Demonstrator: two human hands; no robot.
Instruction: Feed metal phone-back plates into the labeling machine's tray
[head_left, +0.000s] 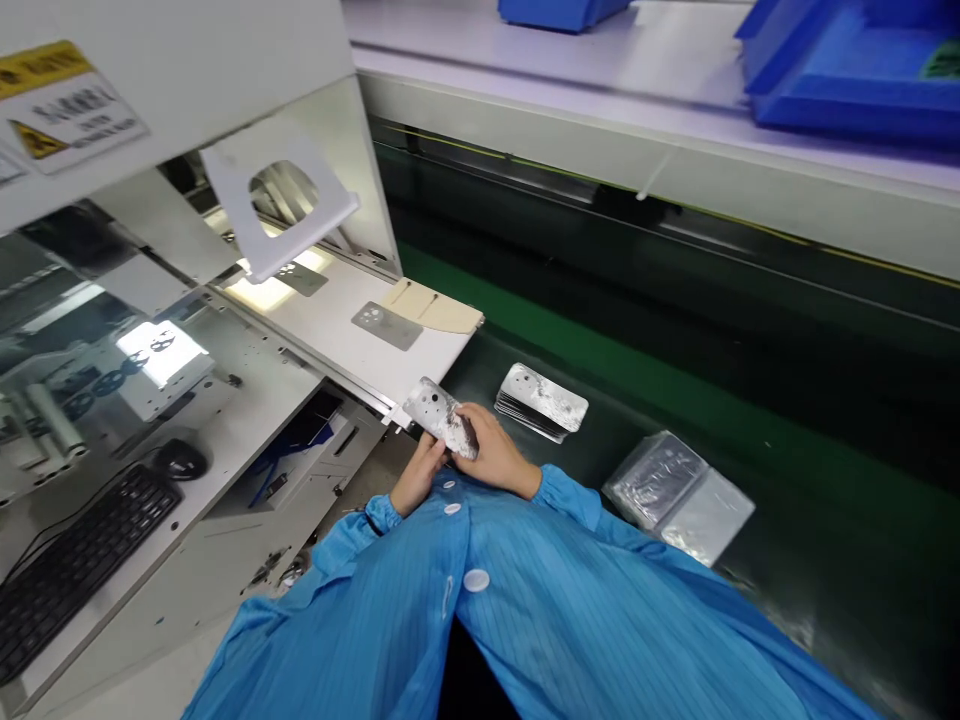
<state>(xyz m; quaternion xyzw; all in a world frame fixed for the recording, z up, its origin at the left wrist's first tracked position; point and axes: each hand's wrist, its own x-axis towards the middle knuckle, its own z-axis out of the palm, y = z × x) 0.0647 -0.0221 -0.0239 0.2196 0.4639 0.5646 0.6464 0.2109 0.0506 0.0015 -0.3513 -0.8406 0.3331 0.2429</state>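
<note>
Both hands hold a silvery phone back panel point(435, 408) with round holes and a dark marbled pattern, tilted in front of my blue smock. My left hand point(420, 476) grips its lower edge, fingers closed. At its right end, my right hand point(495, 450) is closed on it, with the fingers partly covering the panel. To the right, a stack of similar panels point(541, 398) lies on the dark green belt. Beyond my hands, a grey panel with holes point(386, 326) lies flat on the white machine table point(330, 320). Another grey panel point(301, 279) is farther in, by a lit area.
A plastic-wrapped pack point(679, 495) lies on the belt point(600, 340) at the right. A white machine housing point(180, 60) with a tilted bracket point(240, 220) rises at the left, above a keyboard point(90, 560) and mouse point(180, 459). Blue bins point(847, 90) stand on the shelf.
</note>
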